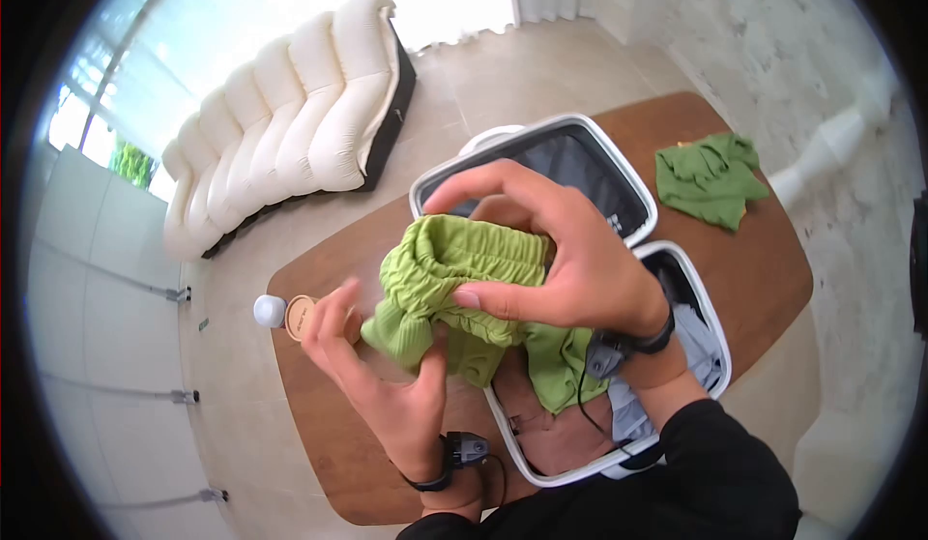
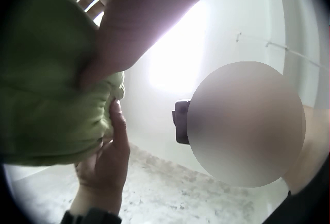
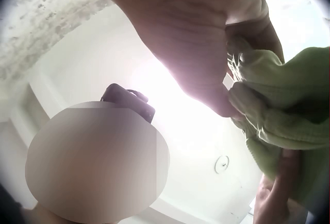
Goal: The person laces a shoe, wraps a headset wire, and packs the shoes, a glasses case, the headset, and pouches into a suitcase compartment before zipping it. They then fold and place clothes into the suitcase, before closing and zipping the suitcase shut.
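Note:
Green elastic-waist pants (image 1: 411, 284), bunched into a bundle, are held up over the table and the suitcase in the head view. My right hand (image 1: 594, 264) grips the gathered waistband, thumb across the near side and fingers behind the far rim. At the bundle's lower left, my left hand (image 1: 391, 400) has its thumb against the cloth and its blurred fingers around the left end. Below lies an open white-rimmed suitcase (image 1: 710, 298). Its near half holds brown clothing (image 1: 556, 429), pale blue clothing (image 1: 633, 414) and green cloth (image 1: 561, 376), partly hidden by my right arm.
The brown wooden table (image 1: 348, 443) carries the suitcase, with its dark-lined lid (image 1: 580, 158) laid back. Another green garment (image 1: 710, 177) lies at the far right. A white round-topped object (image 1: 269, 310) and a tan round lid (image 1: 301, 316) are at the left edge. Beyond stands a cream sofa (image 1: 280, 105).

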### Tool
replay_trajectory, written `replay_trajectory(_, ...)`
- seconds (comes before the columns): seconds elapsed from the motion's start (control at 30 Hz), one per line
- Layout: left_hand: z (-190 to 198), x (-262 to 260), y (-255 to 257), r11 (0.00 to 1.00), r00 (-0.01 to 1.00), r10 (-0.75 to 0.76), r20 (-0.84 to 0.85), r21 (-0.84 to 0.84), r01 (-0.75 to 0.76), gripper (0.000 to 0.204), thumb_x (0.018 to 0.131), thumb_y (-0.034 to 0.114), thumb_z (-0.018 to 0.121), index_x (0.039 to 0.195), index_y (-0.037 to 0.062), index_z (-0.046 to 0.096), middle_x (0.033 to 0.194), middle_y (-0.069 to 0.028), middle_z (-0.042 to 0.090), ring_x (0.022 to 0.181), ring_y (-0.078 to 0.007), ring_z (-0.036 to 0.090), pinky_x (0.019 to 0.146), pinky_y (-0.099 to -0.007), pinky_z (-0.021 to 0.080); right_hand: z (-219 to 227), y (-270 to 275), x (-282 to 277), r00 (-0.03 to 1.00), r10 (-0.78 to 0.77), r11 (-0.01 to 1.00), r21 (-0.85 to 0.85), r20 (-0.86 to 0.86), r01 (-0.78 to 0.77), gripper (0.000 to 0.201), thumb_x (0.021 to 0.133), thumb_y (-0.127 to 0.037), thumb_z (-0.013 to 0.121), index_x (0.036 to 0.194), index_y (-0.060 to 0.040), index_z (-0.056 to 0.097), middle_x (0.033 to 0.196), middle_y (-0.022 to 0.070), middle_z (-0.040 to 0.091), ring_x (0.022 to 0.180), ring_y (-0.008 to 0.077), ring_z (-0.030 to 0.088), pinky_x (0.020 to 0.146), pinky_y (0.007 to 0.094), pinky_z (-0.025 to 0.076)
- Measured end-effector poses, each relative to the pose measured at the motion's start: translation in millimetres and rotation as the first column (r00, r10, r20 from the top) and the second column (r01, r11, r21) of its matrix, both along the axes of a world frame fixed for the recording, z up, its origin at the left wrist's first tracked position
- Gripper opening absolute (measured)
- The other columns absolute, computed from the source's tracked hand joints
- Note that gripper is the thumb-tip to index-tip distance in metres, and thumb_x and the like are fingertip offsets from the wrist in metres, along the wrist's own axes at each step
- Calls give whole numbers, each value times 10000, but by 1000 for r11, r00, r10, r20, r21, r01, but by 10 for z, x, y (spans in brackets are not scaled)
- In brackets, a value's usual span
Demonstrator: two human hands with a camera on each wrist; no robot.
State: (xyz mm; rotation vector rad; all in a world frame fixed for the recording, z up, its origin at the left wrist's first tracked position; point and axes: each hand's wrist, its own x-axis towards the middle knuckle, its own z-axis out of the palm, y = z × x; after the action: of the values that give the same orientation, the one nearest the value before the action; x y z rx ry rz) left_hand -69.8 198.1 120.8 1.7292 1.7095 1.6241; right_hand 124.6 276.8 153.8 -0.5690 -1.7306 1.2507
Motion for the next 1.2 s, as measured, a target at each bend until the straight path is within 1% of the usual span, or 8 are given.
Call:
replay_trajectory(0.03,-1,27,-3,989,975,128,-180,97,-112,603,727,-13,813,1271,51,560,1236,-139,485,1210,-310,497,1053,-419,416,7,-5,-66,998,-51,998,-38,-35,50,562,865,-57,796,1365,-6,545,1029,81,726,953,104,670,837,255,518)
replay_trajectory(0.1,-25,33,-65,980,968,178,-175,123,-158,575,718,19,833,1226,60,567,1233,-157,467,1214,-342,461,1050,-446,405,-1,-21,-152,998,-56,998,-24,1,56,542,879,-41,786,1359,-9,535,1088,93,724,1007,111,678,863,258,529)
replay_trajectory(0.37,-18,-177,-15,980,952,-196,-233,-64,186,675,734,205,882,1287,1,551,1290,-207,513,1213,-391,533,1015,-457,457,-70,-67,-290,992,-110,986,-135,-60,101,467,959,-50,709,1380,-5,512,1202,120,701,1131,149,670,943,286,546)
replay_trajectory(0.5,-28,-203,5,942,946,-324,-6,-98,322,679,741,254,918,1256,-15,566,1211,-177,550,1117,-359,575,986,-432,468,-136,-58,-330,995,4,993,-118,-100,-16,433,959,-102,707,1362,-13,579,1124,135,739,1011,166,723,820,308,584)
replay_trajectory(0.63,-111,-235,41,992,993,-117,-20,-48,116,392,889,170,809,1184,-15,630,1088,-117,618,988,-269,609,904,-358,483,-111,-15,-267,999,-42,998,40,16,42,376,921,-81,714,1282,-1,643,1091,131,744,964,118,712,795,292,560)
replay_trajectory(0.7,-79,-263,5,992,944,-101,315,-38,119,272,977,139,723,1184,-14,633,1064,-74,665,971,-187,620,888,-317,488,-73,14,-182,989,-127,990,-51,75,131,329,952,14,681,1277,40,631,1206,79,683,1135,134,646,989,284,521)
replay_trajectory(0.73,-30,-294,-9,996,959,-83,272,-11,89,205,1044,135,645,1177,-21,639,1046,-40,687,967,-124,617,889,-271,487,-130,53,-222,982,-169,986,-23,-87,168,318,930,-27,706,1242,14,655,1098,82,730,979,115,681,881,279,550)
replay_trajectory(1.2,-2,-483,-100,989,937,28,350,129,-78,346,1083,276,611,1220,-37,658,1156,-99,717,1050,-160,663,966,-322,512,-152,102,-169,970,-187,982,-35,-158,184,252,908,-10,767,1145,14,685,1068,54,696,1024,116,650,930,266,517)
